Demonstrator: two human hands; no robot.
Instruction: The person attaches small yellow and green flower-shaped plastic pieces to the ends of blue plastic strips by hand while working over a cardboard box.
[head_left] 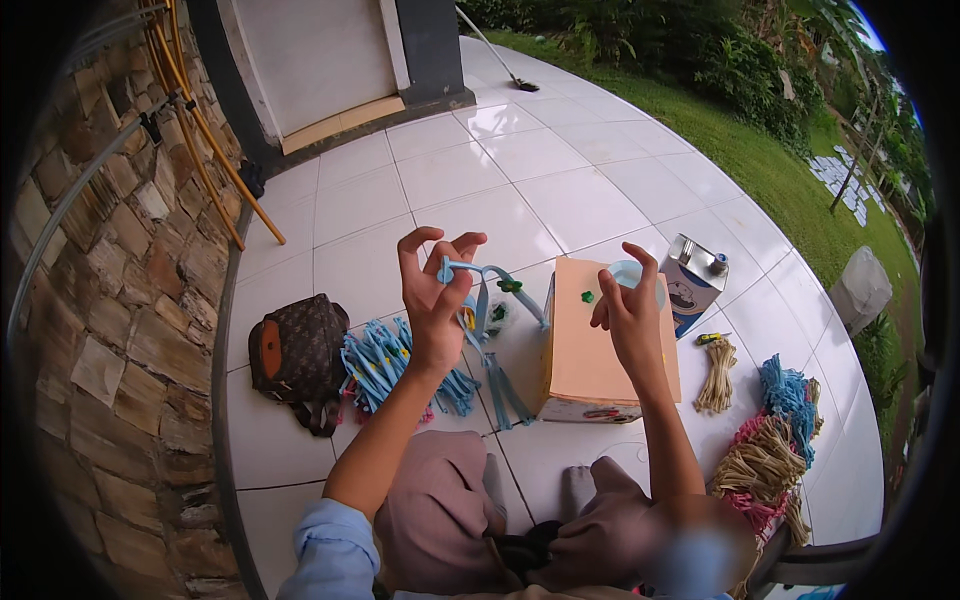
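Note:
My left hand is raised left of a box, its thumb and fingers pinched on a light blue braided cord. The cord arcs right and bears a small green flower; its ends hang down. Over the right part of the peach box top, my right hand is held with thumb and fingers drawn together and one finger raised. What they hold, if anything, is too small to make out. Another green flower lies on the box beside a light blue dish, partly hidden by my right hand.
A pile of blue cords lies left, next to a brown backpack. Right of the box are a metal can, a beige cord bundle and a mixed cord pile. A stone wall bounds the left.

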